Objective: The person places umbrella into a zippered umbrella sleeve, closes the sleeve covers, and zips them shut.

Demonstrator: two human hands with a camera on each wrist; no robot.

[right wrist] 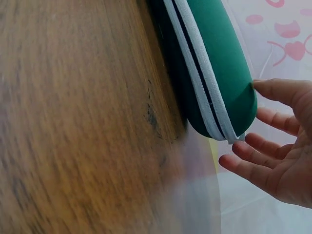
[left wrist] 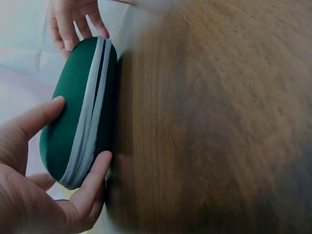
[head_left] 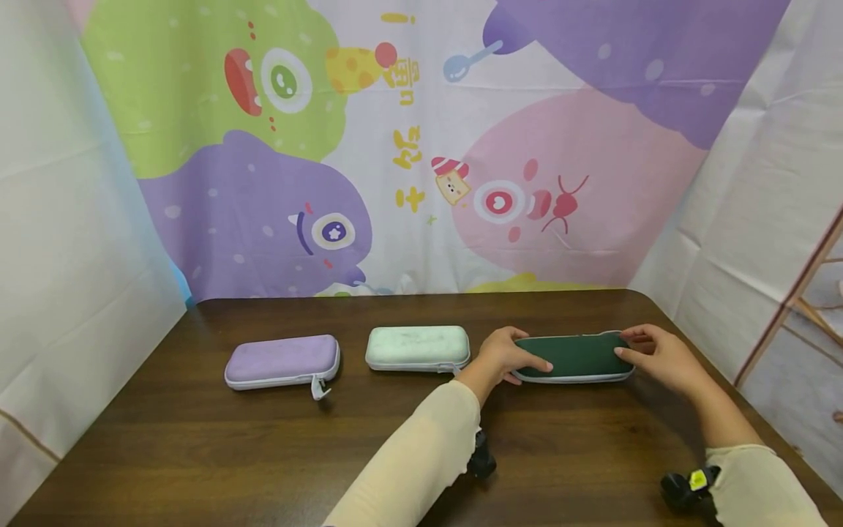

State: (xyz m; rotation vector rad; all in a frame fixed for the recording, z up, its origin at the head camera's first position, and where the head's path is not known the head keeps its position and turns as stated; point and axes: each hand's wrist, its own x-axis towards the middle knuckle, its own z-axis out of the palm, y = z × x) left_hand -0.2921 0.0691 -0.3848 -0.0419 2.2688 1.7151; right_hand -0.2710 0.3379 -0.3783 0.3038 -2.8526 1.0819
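Observation:
A dark green zip-up hard case (head_left: 571, 356) with pale zipper tape lies on the wooden table (head_left: 369, 446). My left hand (head_left: 507, 354) holds its left end, thumb on top and fingers along the lower edge; in the left wrist view a fingertip touches the side below the zipper (left wrist: 84, 141). At the opposite end, my right hand (head_left: 661, 355) grips the case, thumb against the top and other fingers around the end, as the right wrist view of the hand (right wrist: 287, 141) shows. A dark gap runs between the two zipper tapes (right wrist: 202, 83).
A mint green case (head_left: 418, 347) lies left of my left hand. Farther left is a purple case (head_left: 283, 360) with its zipper pull (head_left: 319, 388) hanging at the front. Behind the table hangs a cartoon-printed curtain (head_left: 421, 249); pale cloth walls (head_left: 744, 219) stand at the sides.

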